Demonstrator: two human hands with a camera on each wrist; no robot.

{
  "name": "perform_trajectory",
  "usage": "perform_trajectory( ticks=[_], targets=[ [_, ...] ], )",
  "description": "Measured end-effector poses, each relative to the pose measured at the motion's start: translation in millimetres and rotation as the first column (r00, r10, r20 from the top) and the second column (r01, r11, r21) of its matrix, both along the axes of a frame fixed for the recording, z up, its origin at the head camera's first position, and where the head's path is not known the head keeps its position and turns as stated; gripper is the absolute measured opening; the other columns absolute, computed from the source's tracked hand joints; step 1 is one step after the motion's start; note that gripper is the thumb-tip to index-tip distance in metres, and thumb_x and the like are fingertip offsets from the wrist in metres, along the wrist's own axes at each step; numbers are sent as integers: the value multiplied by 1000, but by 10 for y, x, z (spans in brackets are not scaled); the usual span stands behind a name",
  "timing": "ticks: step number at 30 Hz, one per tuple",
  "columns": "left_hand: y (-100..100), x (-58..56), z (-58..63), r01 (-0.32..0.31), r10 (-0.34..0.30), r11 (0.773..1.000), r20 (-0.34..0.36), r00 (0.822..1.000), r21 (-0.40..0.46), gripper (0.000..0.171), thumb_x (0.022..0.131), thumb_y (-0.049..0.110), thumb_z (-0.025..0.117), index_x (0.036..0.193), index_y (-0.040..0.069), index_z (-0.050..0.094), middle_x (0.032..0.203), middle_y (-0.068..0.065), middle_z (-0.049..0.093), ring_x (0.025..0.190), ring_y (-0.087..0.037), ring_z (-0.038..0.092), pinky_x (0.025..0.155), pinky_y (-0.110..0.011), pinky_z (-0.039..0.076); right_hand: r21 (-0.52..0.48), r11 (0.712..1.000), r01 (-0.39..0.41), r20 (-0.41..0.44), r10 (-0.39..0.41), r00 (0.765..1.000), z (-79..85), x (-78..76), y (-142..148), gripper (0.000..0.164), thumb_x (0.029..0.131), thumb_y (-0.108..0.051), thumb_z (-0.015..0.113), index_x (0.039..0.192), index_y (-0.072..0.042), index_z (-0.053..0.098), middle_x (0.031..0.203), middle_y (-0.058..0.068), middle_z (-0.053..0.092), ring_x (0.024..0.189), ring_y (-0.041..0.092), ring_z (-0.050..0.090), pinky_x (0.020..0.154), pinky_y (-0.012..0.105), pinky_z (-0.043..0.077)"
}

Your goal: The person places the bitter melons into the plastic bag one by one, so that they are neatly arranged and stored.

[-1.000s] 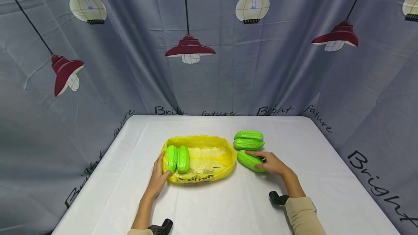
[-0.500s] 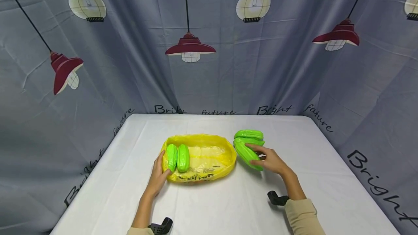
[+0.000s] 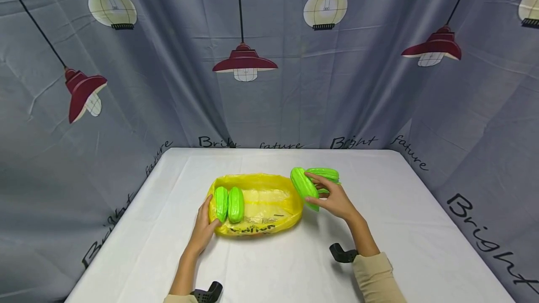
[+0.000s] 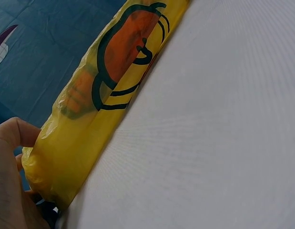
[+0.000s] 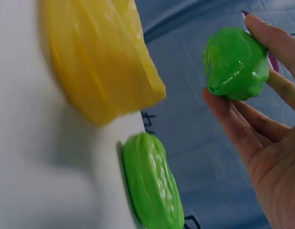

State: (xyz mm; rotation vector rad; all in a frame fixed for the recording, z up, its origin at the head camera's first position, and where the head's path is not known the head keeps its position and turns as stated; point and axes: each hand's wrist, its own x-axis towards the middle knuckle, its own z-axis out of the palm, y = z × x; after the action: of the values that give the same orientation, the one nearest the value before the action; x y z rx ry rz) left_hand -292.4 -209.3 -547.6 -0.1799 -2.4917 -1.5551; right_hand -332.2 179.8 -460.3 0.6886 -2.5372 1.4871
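Bright-green, a ridged oblong gourd (image 3: 301, 183) is pinched above the white counter (image 3: 269, 270) by the right grip (image 3: 337, 201), beside a yellow plastic bag (image 3: 288, 220) clasped at one end by the left grip (image 3: 204, 226) (presumably to steady it).

Left forearm (image 3: 185, 270) and right forearm (image 3: 364, 238) reach forward, well apart — the right hand (image 3: 335, 198) held up, thumb (image 3: 313, 200) and fingers (image 3: 318, 179) pinching, angled toward the left hand (image 3: 204, 227), which lies lower, its thumb (image 3: 215, 224) spread from its fingers (image 3: 205, 206).
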Motion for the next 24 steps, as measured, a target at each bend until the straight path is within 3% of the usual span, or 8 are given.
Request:
perform_trajectory(
  ticks=[4, 15, 24],
  targets=[
    [-3, -10, -2, -1, 1, 1000, -7, 1000, 1, 83, 75, 7, 52, 148, 15, 14, 148, -21, 14, 135, -39, 12, 102, -61, 14, -45, 999, 14, -12, -15, 1000, 12, -18, -162, 70, 72, -31, 77, 135, -29, 47, 123, 12, 53, 103, 32, 55, 81, 42, 50],
    [0, 11, -14, 3, -3, 1000, -20, 1000, -1, 83, 75, 6, 52, 148, 13, 14, 147, -23, 14, 134, -42, 12, 101, -62, 14, -166, 968, 187, -98, -205, 974, 1, 145, -901, 69, 73, -28, 76, 135, -23, 48, 113, 14, 59, 92, 27, 60, 69, 32, 54],
    [6, 4, -8, 3, -2, 1000, -30, 1000, 8, 82, 75, 6, 52, 148, 11, 15, 146, -24, 15, 133, -42, 13, 101, -62, 14, -189, 958, 217, -78, -235, 969, -126, 126, -1275, 71, 73, -29, 76, 136, -18, 46, 107, 13, 60, 87, 23, 61, 65, 26, 53]
  ],
)
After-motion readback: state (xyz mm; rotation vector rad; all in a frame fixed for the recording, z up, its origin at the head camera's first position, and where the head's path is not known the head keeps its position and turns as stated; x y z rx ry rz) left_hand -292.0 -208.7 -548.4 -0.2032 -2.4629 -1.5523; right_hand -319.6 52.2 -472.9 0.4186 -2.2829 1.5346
